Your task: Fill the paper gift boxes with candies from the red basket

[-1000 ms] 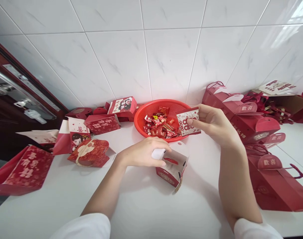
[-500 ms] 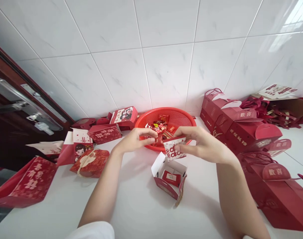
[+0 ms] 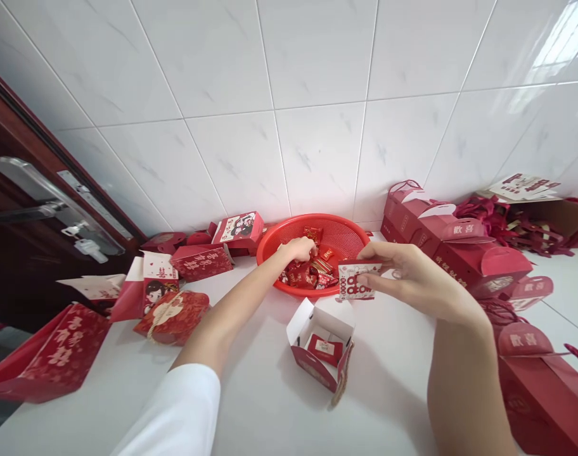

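My left hand (image 3: 301, 249) reaches into a red plastic basket (image 3: 289, 227) of wrapped candies (image 3: 302, 276). Its fingers are curled closed down among the wrappers; what they hold, if anything, is hidden. Between thumb and fingers of my right hand (image 3: 388, 272) is a small white packet (image 3: 350, 282) with red printed characters and a red top edge. It hangs in the air to the right of the basket's front rim. Below it on the white table stands an open gift box (image 3: 312, 367) with a rope handle and a red packet (image 3: 326, 349) inside.
Several red gift boxes (image 3: 201, 263) crowd the left side near a door handle (image 3: 46, 206). An orange-red box (image 3: 172, 316) lies there too. Larger red handled boxes (image 3: 483, 253) line the right, with a carton of dark red ribbons (image 3: 521, 221) behind. A tiled wall (image 3: 317, 152) bounds the back.
My left hand has moved forward from the basket's front rim down into the candies. My right hand, still holding the white packet, has shifted right, away from above the open box.
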A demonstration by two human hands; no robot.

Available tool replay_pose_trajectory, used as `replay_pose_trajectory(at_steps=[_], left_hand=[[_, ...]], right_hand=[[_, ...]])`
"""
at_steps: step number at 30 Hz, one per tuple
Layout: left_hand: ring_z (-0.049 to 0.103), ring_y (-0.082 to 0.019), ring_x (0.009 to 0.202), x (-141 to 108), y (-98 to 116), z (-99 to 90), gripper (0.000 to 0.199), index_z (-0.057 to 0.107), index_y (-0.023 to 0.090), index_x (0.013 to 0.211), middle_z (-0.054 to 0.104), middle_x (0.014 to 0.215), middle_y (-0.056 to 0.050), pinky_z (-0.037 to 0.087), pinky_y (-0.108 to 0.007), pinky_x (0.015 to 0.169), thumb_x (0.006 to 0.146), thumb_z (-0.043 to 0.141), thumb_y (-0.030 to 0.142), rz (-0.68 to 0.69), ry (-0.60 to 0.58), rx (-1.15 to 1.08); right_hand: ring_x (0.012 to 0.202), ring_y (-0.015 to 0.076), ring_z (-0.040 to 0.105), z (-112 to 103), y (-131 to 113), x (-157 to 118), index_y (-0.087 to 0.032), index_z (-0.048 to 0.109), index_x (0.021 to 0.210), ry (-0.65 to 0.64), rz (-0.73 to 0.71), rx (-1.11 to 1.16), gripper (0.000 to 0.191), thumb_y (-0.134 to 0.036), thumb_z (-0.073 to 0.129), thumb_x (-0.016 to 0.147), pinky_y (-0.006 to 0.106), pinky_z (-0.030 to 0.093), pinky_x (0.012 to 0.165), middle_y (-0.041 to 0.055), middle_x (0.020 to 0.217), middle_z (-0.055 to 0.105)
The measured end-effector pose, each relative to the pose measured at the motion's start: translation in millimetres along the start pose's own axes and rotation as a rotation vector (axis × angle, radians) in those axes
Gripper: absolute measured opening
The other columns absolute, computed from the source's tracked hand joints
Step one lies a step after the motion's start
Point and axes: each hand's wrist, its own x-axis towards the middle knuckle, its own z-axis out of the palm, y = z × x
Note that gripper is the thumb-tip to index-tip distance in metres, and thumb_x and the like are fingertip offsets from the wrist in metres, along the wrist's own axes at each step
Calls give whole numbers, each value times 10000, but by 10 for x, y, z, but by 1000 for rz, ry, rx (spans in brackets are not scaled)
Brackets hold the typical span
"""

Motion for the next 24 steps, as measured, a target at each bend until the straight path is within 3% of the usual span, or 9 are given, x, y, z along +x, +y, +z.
replay_pose_trajectory(at_steps=[3,7,10,13,17,20,24], left_hand=[[672,-223,748,-105,-8,-60,233,750,141,934,749,868,-85,494,-302,695,728,686,230,-19,50,-67],[682,-188,773,-492,180,-180,505,651,122,1198,739,912,-80,513,-289,719,746,741,328,116,136,-509],[699,-189,809,-932,432,-231,492,634,161,1205,735,917,-65,524,-302,759,787,740,398,251,43,-635],[697,-216,934,-1350,646,-219,444,664,193,1203,738,1022,-76,521,-313,830,804,744,372,298,-93,-484],[641,-234,1083,-1732,780,-116,269,746,246,1088,680,1184,-59,464,-324,953,855,688,368,292,8,-237],[638,-225,1000,-1914,783,-26,256,776,249,990,659,1098,-57,457,-317,911,896,616,426,188,35,-121],[637,-238,962,-2054,701,57,407,736,250,1111,671,1064,-43,460,-278,798,805,696,515,77,-100,-77]], right_hand=[[750,190,654,-65,66,-23,-196,695,938,61,4,41,134,-287,658,847,284,541,647,32,892,710],[806,220,662,-99,105,-27,-186,702,990,112,8,105,212,-335,695,839,313,560,686,56,946,718],[816,232,665,-91,79,-25,-188,709,982,148,-5,137,224,-343,724,821,323,562,697,57,934,720],[794,232,656,-48,25,-17,-194,716,951,147,-4,151,206,-338,739,805,325,557,676,54,898,715],[789,223,646,56,-39,12,-205,705,955,127,-2,128,198,-321,724,796,315,543,641,50,924,705],[918,236,649,158,-67,44,-221,676,1014,108,-48,36,230,-269,691,790,305,533,672,49,1048,697],[932,205,646,339,-96,71,-227,633,1043,-79,-52,-49,231,-179,598,820,281,499,702,31,1062,695]])
